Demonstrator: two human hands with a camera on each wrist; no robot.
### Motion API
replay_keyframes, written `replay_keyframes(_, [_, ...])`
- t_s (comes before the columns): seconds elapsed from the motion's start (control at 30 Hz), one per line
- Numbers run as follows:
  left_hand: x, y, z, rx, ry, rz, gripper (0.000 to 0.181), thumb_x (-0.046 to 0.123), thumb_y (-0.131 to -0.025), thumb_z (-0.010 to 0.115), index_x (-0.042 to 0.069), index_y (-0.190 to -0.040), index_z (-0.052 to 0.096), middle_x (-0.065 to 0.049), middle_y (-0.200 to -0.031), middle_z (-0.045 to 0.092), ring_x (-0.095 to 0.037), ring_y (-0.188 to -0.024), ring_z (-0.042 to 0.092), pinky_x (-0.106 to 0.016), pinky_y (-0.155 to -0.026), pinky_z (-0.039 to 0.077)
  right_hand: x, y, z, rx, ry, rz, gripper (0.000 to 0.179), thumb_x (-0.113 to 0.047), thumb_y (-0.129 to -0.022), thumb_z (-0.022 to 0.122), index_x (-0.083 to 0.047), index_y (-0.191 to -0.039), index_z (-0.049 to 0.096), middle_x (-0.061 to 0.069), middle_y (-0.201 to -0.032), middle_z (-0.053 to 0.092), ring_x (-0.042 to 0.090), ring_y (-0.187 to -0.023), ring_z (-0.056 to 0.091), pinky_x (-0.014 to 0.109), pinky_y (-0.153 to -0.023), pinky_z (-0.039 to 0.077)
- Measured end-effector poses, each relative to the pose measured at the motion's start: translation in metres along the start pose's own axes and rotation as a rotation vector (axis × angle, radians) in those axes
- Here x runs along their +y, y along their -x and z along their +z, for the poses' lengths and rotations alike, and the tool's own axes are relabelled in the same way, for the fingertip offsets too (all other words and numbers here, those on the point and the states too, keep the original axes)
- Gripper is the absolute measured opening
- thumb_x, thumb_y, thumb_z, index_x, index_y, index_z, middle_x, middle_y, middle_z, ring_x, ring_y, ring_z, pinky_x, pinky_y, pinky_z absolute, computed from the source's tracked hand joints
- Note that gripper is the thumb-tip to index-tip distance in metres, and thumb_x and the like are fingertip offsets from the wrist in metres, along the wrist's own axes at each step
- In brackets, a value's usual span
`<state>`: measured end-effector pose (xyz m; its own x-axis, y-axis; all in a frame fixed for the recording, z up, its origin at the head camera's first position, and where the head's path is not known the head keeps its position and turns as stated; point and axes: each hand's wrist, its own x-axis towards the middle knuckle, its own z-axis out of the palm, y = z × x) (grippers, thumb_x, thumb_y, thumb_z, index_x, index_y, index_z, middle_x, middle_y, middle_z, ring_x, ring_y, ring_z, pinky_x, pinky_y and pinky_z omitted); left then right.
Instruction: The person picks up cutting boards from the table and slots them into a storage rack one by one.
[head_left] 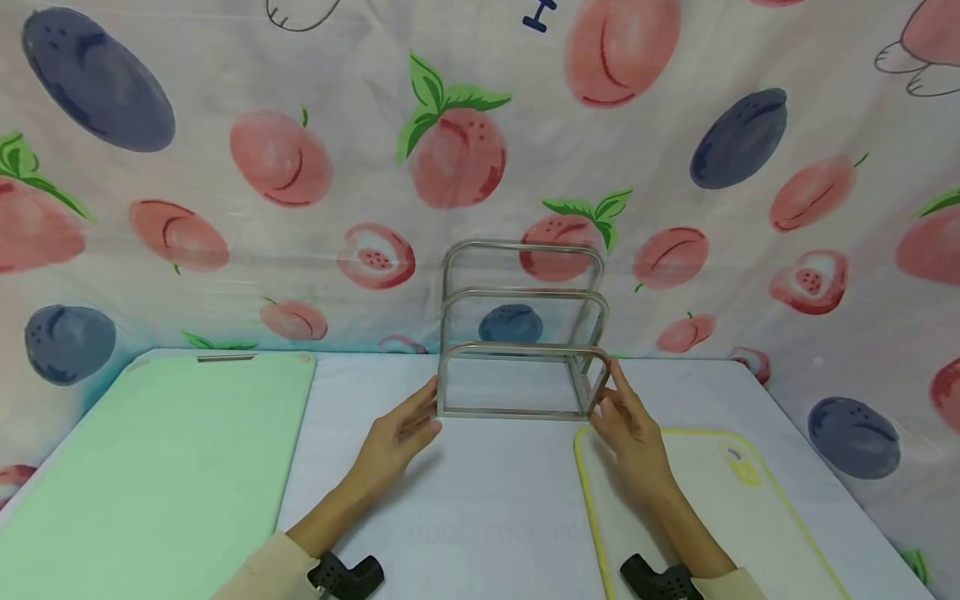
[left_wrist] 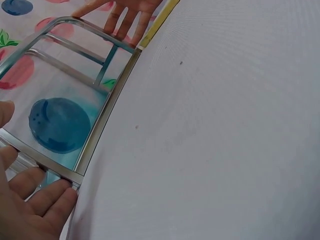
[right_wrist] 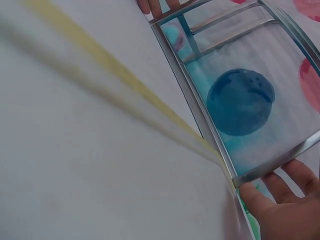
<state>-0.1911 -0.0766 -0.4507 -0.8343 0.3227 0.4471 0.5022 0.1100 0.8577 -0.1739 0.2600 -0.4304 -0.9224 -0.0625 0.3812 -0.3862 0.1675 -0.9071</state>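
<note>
A silver metal rack [head_left: 525, 414] with several rounded upright loops stands on the white table near its back edge. My left hand [head_left: 402, 429] is at the rack's left side; in the left wrist view its fingertips [left_wrist: 61, 186] touch the lower side bar, and the thumb lies apart. My right hand [head_left: 633, 437] is at the opposite side. One finger extends up along the front loop, and the other fingers touch the side bar near the bottom corner in the right wrist view. Neither hand wraps round the metal.
A pale green cutting board [head_left: 202, 467] lies flat on the left. On the right lies a white cutting board [head_left: 705, 508] with a yellow rim, partly under my right forearm. A fruit-patterned cloth [head_left: 360, 108] hangs behind the white table [head_left: 465, 508].
</note>
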Motion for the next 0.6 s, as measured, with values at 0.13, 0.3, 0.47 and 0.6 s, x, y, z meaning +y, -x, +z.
replay_keyframes(0.13, [0.0007,0.0003,-0.0003,0.036,-0.005,0.015,0.055,0.006,-0.094,0.060,0.004,-0.145,0.039,-0.021,-0.137,0.049,-0.034,-0.121,0.052,-0.041,-0.098,0.045,-0.0019,0.0001,0.0018,0.000,0.026,-0.005,0.058,-0.005,-0.102,0.043,-0.024,-0.153,0.023,0.026,-0.124,0.045,0.027,-0.119,0.050,0.030,-0.095,0.045])
replay_keyframes(0.3, [0.0015,0.0008,-0.0015,0.074,-0.015,0.010,0.051,0.007,-0.095,0.060,0.003,-0.143,0.043,-0.021,-0.133,0.053,-0.032,-0.119,0.054,-0.044,-0.096,0.046,-0.0023,0.0001,0.0037,0.000,0.064,-0.011,0.058,-0.007,-0.102,0.045,-0.024,-0.153,0.025,0.023,-0.122,0.049,0.028,-0.118,0.051,0.029,-0.094,0.047])
replay_keyframes(0.47, [0.0031,0.0013,-0.0046,0.099,-0.032,-0.042,0.045,0.012,-0.096,0.059,0.006,-0.140,0.049,-0.016,-0.131,0.057,-0.029,-0.116,0.057,-0.045,-0.094,0.048,-0.0017,0.0002,0.0047,-0.034,0.040,-0.012,0.059,-0.006,-0.102,0.043,-0.025,-0.154,0.022,0.025,-0.126,0.045,0.028,-0.123,0.048,0.030,-0.095,0.046])
replay_keyframes(0.6, [0.0042,0.0019,-0.0078,0.092,0.008,-0.090,0.043,0.014,-0.097,0.058,0.009,-0.139,0.050,-0.013,-0.133,0.056,-0.029,-0.117,0.056,-0.041,-0.093,0.050,-0.0022,-0.0002,0.0065,-0.038,-0.027,-0.012,0.059,-0.004,-0.102,0.043,-0.023,-0.154,0.021,0.023,-0.124,0.045,0.027,-0.123,0.047,0.033,-0.096,0.045])
